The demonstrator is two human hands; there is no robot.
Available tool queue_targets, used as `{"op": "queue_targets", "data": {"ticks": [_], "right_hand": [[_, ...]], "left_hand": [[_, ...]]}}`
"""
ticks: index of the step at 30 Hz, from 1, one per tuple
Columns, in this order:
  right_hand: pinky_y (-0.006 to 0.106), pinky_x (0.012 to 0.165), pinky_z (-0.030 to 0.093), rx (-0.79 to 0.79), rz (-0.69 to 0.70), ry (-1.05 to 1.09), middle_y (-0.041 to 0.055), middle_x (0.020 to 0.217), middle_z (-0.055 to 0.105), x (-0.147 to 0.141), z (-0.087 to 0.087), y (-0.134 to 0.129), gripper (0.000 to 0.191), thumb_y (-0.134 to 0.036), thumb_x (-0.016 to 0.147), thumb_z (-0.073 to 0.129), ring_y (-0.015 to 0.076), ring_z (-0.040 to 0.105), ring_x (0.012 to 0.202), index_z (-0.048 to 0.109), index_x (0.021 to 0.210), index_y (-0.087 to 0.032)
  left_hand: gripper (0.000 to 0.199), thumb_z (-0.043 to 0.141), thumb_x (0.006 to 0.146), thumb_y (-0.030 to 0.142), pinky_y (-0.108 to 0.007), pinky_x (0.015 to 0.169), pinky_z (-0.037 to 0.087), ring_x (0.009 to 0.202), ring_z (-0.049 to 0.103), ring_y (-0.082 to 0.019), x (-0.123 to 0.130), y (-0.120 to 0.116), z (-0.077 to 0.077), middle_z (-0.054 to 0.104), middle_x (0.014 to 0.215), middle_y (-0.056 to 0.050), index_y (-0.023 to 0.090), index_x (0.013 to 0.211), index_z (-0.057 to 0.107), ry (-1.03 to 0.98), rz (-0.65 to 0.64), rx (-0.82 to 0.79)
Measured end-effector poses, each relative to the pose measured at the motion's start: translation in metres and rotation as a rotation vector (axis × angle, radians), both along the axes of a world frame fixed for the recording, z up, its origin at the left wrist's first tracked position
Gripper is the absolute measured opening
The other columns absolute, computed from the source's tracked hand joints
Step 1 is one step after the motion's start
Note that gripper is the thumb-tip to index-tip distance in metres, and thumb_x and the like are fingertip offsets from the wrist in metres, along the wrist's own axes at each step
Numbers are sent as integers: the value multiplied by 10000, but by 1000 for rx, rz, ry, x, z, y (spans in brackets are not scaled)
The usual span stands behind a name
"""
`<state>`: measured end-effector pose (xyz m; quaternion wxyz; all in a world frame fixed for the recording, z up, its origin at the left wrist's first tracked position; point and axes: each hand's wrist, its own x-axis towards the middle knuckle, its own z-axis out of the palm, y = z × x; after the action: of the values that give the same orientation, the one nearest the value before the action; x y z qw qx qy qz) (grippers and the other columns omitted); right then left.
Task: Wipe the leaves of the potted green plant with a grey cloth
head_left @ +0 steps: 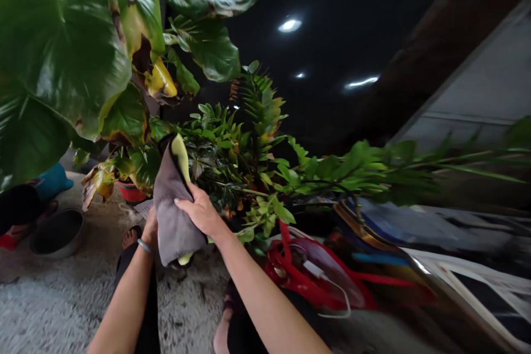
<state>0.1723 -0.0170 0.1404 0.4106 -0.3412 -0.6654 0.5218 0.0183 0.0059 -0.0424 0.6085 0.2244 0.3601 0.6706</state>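
A grey cloth (172, 207) is wrapped around a yellow-green leaf (181, 156), whose tip sticks out above the cloth. My right hand (199, 211) presses the cloth against the leaf from the right. My left hand (150, 228), with a band at the wrist, is behind the cloth's left edge, mostly hidden, and holds it from that side. The leaf belongs to the potted plants right in front of me.
Large glossy leaves (62, 50) hang at the upper left. A leafy plant (232, 144) spreads rightward in long stems (373, 171). A red pot (131, 192) and a grey bowl (58, 232) sit on the concrete ground. A red object (298, 271) lies at right.
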Motion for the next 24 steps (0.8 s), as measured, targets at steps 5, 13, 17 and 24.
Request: {"op": "queue_targets", "data": {"ticks": [5, 13, 17, 24], "right_hand": [[406, 858, 570, -274, -17, -122, 26, 850, 793, 33, -53, -46, 272, -186, 633, 651, 294, 717, 884, 784, 862, -246], [317, 783, 557, -127, -563, 333, 5, 894, 771, 94, 36, -3, 423, -332, 590, 808, 218, 703, 831, 709, 989, -231], [375, 738, 552, -427, -534, 269, 25, 772, 745, 61, -28, 11, 355, -360, 505, 774, 251, 682, 748, 675, 812, -212], [388, 869, 549, -306, -35, 38, 29, 912, 775, 34, -39, -76, 312, -302, 689, 715, 264, 697, 893, 737, 987, -215]], "left_hand": [[385, 934, 624, 366, -371, 847, 545, 912, 725, -271, 4, 13, -1, 790, 888, -75, 141, 875, 748, -104, 21, -12], [366, 925, 660, 341, -333, 690, 581, 757, 701, -195, 17, 7, 8, 791, 975, -34, 192, 951, 760, -146, -92, 18], [335, 936, 635, 293, -304, 690, 560, 727, 699, -194, 20, 4, 11, 783, 852, -51, 164, 897, 772, -121, -170, -13], [276, 948, 532, 181, -267, 641, 501, 628, 651, -168, 14, -4, 20, 731, 662, -27, 150, 724, 751, -35, -133, -71]]}}
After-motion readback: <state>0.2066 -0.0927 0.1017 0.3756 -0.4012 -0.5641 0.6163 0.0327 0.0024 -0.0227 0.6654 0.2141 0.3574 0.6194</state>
